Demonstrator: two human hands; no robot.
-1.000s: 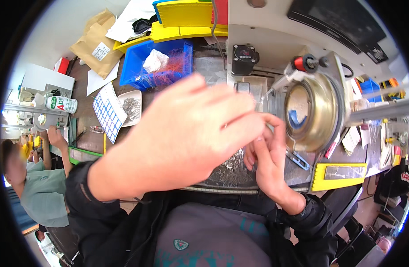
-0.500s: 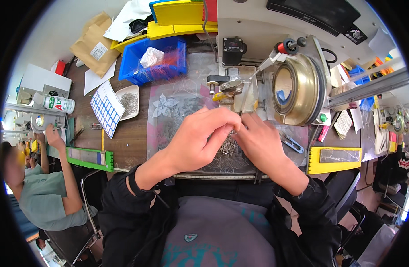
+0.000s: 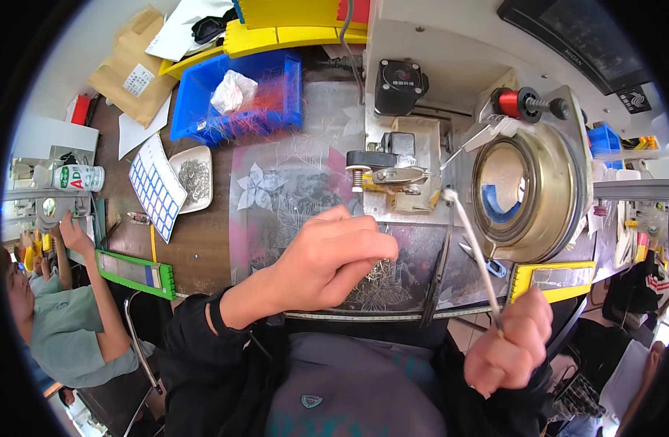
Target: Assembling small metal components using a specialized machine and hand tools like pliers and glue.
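In the middle of the workbench my left hand (image 3: pixel 334 258) is closed, its thumb and fingers pressed together. Whatever lies between them is hidden. Just below its fingertips is a small heap of thin metal pieces (image 3: pixel 380 282). My right hand (image 3: pixel 509 342) is at the lower right, fingers wrapped around the lower end of a thin pale rod (image 3: pixel 479 262). This rod slants up and left, and its rounded tip is near the front of the winding machine's small metal clamp (image 3: pixel 404 175). Beside the rod stands the machine's large brass-coloured ring (image 3: pixel 520 193).
A blue bin (image 3: pixel 236 127) holds red wire strands and white crumpled material. Left of centre are a white dish (image 3: pixel 202 156) of small metal parts and a blue-gridded card (image 3: pixel 157 187). Dark tweezers (image 3: pixel 438 273) and a yellow tray (image 3: pixel 520 280) lie right. A co-worker (image 3: pixel 72 328) sits left.
My hands have parted. The right moved down and right from beside the left and now grips the pale rod. My left hand stays over the heap; the view has shifted slightly.
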